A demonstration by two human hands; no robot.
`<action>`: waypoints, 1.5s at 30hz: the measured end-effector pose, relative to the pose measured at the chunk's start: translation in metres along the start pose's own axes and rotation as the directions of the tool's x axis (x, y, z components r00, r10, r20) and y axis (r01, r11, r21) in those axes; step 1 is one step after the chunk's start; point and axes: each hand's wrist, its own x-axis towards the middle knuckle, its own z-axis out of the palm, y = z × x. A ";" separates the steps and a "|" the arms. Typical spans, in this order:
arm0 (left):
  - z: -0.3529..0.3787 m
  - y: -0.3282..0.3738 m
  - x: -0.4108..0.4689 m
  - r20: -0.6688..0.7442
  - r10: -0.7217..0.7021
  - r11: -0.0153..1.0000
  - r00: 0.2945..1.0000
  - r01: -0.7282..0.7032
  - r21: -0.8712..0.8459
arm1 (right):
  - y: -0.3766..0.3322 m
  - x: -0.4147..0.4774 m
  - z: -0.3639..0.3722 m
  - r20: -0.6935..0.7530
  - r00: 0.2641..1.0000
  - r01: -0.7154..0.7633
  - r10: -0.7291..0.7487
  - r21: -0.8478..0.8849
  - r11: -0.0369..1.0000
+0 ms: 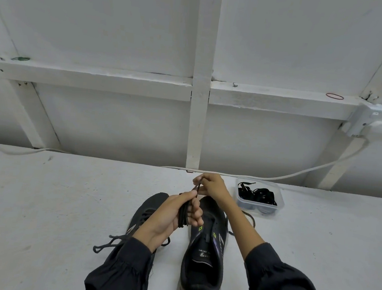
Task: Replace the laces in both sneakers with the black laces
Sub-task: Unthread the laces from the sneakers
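**Black lace being unwound above the sneakers**

Black lace [184, 215], folded into a bundle, is gripped in the curled left hand [170, 218]. The right hand [214, 185] pinches its free end, just above the toes of the left sneaker [145, 210] and right sneaker [207, 244], which stand side by side on the white desk [55, 202]. More black laces lie in the clear container [237, 192] nearby. The end is best drawn out steadily while the left hand loosens its grip, so no loop knots. Both ends should be evened before threading the lowest eyelets.
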 end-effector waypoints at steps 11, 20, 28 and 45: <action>0.002 0.000 -0.001 0.011 0.014 1.000 1.000 -0.014 0.002 | -0.005 0.004 -0.011 -0.162 0.985 -0.059 0.055 -0.022 0.998; 0.003 0.005 -0.007 0.052 0.041 0.999 0.998 -0.040 -0.010 | -0.020 -0.026 -0.053 -0.245 0.955 0.026 -0.169 -0.496 0.868; 0.016 0.002 -0.009 0.192 -0.003 0.995 0.981 0.022 -0.097 | -0.051 -0.076 -0.083 0.153 0.985 0.156 -0.081 -0.580 0.800; 0.024 0.001 -0.015 0.331 -0.056 0.960 0.942 0.141 -0.240 | -0.051 -0.116 -0.035 0.363 0.866 0.339 -0.345 0.080 0.937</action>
